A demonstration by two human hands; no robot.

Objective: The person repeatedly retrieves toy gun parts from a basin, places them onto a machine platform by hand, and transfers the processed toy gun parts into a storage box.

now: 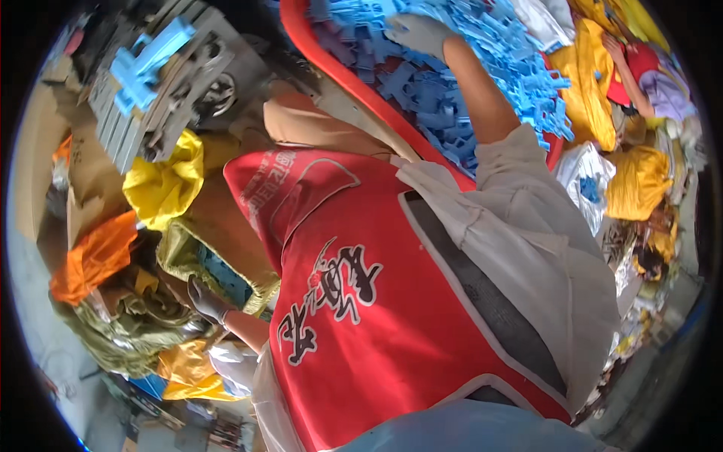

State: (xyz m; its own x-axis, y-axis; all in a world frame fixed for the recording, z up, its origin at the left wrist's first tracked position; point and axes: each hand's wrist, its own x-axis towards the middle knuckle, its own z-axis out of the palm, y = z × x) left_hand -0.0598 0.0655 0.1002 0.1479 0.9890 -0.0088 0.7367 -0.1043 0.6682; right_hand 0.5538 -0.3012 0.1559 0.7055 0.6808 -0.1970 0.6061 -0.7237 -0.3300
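Note:
My right hand, in a pale glove, reaches over a heap of light-blue moulded plastic parts inside a large red-rimmed tub. Its fingers look stretched out and loosely bent, with no part visible in them. Lower on the left, my left hand, also gloved, is beside an olive woven sack. Fingers apart, it shows nothing in its grasp. More blue parts lie within the sack's mouth.
A grey slatted stand at upper left carries larger blue pieces. Yellow and orange bags surround the sack. Beyond the tub are yellow sacks and another person's arm. My red apron fills the middle.

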